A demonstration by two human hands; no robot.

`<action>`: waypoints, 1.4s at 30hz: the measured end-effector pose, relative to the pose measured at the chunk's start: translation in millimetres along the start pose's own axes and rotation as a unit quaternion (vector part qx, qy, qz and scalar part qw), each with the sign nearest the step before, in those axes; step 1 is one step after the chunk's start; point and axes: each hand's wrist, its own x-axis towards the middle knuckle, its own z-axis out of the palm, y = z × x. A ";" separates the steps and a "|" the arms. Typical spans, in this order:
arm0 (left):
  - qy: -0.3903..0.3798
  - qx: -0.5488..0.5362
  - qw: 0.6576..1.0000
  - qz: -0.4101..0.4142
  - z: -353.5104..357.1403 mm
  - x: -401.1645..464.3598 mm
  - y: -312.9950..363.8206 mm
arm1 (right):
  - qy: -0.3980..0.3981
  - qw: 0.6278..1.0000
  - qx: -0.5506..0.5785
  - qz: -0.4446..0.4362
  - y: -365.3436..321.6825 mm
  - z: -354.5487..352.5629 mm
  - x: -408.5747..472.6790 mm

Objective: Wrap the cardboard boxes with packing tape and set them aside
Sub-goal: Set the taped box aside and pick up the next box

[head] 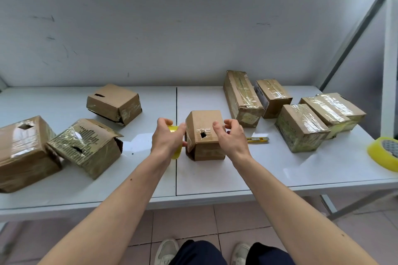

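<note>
white table [215, 178] below grey wall [172, 38]; left hand [167, 139] gripping tape roll [174, 130], right hand [231, 135] open.

bare forearms, dark navy trousers [198, 254], 2 pale grey sneakers [165, 251].

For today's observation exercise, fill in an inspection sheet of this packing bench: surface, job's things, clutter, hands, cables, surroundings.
Surface: white table, seam down the middle.
Job's things: centre box with a hole on top; three torn boxes left; five taped boxes right.
Clutter: yellow cutter; spare tape roll at the right edge.
Hands: left hand grips a yellow tape roll against the centre box; right hand curled at its top.
Cables: nothing seen.
Surroundings: grey back panel, shelf above, tiled floor.
</note>
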 end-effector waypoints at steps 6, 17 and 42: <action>-0.040 -0.065 0.995 -0.057 -16.0 -16.6 2.6 | 0.038 0.991 -0.075 -0.108 -17.2 -2.0 -22.5; -0.143 -0.150 0.975 0.073 -14.8 -66.5 44.7 | -0.061 0.975 0.165 -0.138 -55.9 -24.8 -40.2; -0.161 -0.065 0.977 0.126 -0.3 -82.4 61.3 | -0.124 0.941 0.004 -0.316 -64.1 -80.5 -27.4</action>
